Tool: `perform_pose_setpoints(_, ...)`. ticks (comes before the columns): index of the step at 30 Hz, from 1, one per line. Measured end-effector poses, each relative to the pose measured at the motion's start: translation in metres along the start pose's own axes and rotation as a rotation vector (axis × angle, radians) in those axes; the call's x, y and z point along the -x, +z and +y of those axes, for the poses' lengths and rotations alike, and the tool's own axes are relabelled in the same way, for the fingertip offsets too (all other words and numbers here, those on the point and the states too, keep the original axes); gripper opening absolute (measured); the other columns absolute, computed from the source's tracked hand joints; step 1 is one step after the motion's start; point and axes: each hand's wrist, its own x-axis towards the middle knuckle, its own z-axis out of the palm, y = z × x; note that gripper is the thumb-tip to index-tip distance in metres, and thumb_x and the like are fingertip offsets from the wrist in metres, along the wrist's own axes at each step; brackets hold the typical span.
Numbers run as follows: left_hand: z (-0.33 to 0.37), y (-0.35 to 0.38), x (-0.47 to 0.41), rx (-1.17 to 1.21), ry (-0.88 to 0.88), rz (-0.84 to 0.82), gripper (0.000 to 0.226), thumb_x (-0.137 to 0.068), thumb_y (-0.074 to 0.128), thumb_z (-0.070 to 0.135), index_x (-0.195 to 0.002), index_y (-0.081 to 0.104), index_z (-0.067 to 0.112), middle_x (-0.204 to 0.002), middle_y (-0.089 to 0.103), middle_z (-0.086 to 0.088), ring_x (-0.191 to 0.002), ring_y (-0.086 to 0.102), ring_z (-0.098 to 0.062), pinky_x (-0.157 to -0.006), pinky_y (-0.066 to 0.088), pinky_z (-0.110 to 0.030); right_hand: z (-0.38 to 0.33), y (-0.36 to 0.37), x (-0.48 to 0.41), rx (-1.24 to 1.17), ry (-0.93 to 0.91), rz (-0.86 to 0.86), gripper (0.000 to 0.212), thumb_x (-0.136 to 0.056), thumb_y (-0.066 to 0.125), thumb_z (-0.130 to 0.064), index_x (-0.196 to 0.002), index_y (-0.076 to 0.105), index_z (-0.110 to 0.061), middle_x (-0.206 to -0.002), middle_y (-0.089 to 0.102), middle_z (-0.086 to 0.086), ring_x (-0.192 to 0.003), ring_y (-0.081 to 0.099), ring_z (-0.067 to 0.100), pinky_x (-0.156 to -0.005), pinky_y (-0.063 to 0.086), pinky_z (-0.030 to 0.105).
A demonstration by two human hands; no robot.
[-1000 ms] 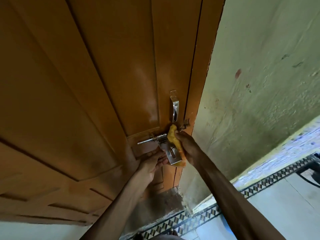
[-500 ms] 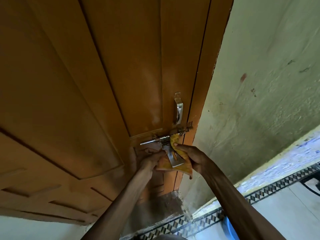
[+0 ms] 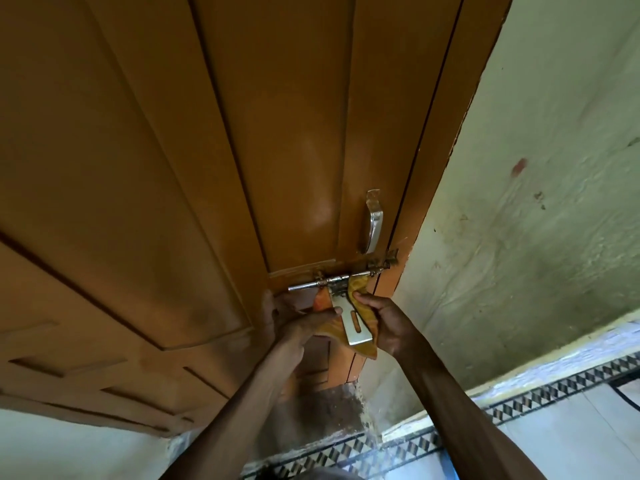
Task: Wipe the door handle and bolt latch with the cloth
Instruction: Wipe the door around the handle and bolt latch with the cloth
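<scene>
A silver door handle [image 3: 374, 225] is mounted upright on the brown door [image 3: 173, 168]. Just below it runs a horizontal metal bolt latch [image 3: 332, 281], with a flat silver hasp plate [image 3: 353, 323] hanging down from it. A yellow-orange cloth [image 3: 363, 313] is spread behind and around the hasp plate. My right hand [image 3: 388, 323] grips the cloth on the right of the plate. On the left, my left hand [image 3: 298, 323] holds the cloth's other side, thumb resting against the plate.
The brown door frame [image 3: 433, 202] meets a pale green, stained wall [image 3: 536, 220] on the right. Below is a floor with a black-and-white patterned tile border [image 3: 554, 393]. A dark cable [image 3: 623, 386] lies at the far right edge.
The cloth went from a wad on the bolt under my right hand to being spread behind the hasp plate. My left hand came up from the door and took its left side.
</scene>
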Motion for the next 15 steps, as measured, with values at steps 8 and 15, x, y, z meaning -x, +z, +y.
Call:
perform_pose_setpoints(8, 0.054, 0.014, 0.08, 0.0, -0.007, -0.078, 0.07, -0.051, 0.1, 0.021, -0.114, 0.073, 0.006, -0.112, 0.074, -0.005, -0.099, 0.07, -0.021, -0.073, 0.057, -0.026, 0.021, -0.03, 0.008, 0.103, -0.002, 0.051, 0.057, -0.085, 0.07, -0.023, -0.138, 0.05, -0.014, -0.14, 0.051, 0.024, -0.129, 0.045, 0.048, -0.107, 0.029, 0.068)
perform_pose_setpoints(15, 0.05, 0.015, 0.081, -0.048, -0.061, -0.113, 0.021, -0.092, 0.069, 0.001, -0.08, 0.058, 0.014, -0.104, 0.059, -0.006, -0.082, 0.059, -0.02, -0.066, 0.049, -0.022, -0.011, -0.004, -0.003, 0.206, -0.044, 0.072, 0.038, -0.081, 0.066, -0.015, -0.117, 0.062, -0.005, -0.116, 0.063, 0.022, -0.098, 0.062, 0.038, -0.097, 0.046, 0.048)
